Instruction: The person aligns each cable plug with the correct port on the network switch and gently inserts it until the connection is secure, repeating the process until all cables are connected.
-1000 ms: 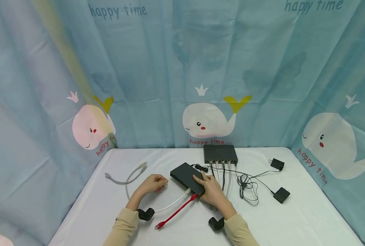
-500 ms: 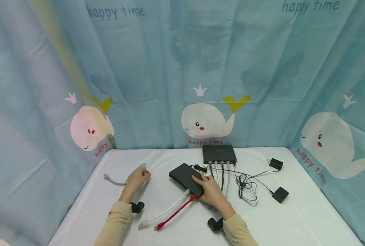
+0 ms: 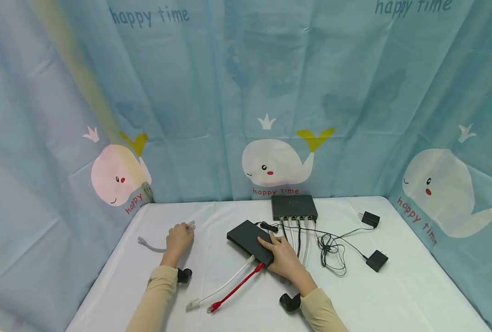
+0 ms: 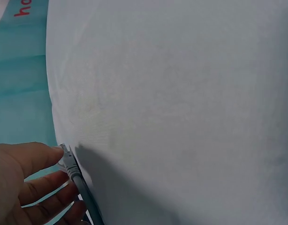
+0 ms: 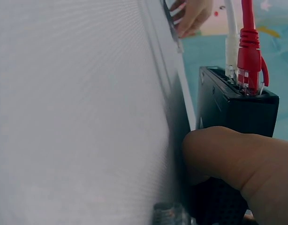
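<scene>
At the left of the table my left hand (image 3: 178, 242) pinches a grey network cable (image 4: 76, 178) by one plug, thumb on one side and fingers on the other. That plug (image 3: 191, 226) pokes out past the fingertips; the cable's other plug (image 3: 141, 240) lies to the left, its middle hidden by my hand. My right hand (image 3: 285, 258) grips the right end of a black network switch (image 3: 248, 237), which is tilted. A white network cable (image 3: 229, 280) and a red network cable (image 5: 249, 51) are plugged side by side into it, their loose ends towards me.
A second black switch (image 3: 294, 203) stands at the back with several cables in its ports. Right of it lie a tangled black cord (image 3: 330, 249) and two power adapters (image 3: 370, 219). A blue curtain (image 3: 204, 92) hangs behind the white table (image 3: 420, 286).
My left hand has moved left and back from beside the switch to the grey cable and taken hold of its plug. My right hand stays on the switch.
</scene>
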### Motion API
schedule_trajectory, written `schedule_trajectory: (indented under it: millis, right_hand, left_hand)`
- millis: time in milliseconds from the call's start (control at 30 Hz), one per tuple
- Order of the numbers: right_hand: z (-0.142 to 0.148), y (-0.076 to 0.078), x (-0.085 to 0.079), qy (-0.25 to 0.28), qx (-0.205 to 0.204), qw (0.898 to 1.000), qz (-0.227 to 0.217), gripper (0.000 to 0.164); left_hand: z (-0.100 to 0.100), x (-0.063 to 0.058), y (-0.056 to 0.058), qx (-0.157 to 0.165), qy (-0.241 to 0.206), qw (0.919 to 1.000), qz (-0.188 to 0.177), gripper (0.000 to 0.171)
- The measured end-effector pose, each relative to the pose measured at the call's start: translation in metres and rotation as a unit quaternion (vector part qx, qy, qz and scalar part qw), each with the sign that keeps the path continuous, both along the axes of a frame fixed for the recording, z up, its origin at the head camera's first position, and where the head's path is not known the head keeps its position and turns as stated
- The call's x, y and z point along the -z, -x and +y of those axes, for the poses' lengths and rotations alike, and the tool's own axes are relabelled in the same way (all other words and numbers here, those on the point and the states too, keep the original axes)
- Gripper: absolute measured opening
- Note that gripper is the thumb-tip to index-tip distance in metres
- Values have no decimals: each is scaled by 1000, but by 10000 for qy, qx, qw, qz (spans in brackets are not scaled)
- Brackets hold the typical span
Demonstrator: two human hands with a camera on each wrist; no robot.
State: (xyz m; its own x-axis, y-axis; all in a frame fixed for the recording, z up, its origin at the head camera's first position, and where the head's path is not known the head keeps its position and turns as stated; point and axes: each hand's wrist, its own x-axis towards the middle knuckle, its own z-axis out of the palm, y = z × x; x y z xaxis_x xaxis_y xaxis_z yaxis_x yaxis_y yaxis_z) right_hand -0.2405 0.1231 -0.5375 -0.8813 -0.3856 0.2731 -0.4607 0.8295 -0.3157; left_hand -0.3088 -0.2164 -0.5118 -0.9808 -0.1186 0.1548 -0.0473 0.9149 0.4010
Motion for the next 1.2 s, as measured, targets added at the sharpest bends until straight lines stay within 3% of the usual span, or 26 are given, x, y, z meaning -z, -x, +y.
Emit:
schedule_trajectory:
  millis: [367,667,1200]
  right_hand:
    - [-1,-2,3,-11,0,10000,20,77]
    - [-2,-1,1,-84,-20,9999,100,76]
    - [1,-1,0,-114,-25,9998,138,76]
  left_hand:
    - [-2,3,0,77,-122,9998,-158,13]
    - [-4,1,-3,58,-260,9995,-172,20]
    - [5,-10,-27,298,-825,9961,-126,19]
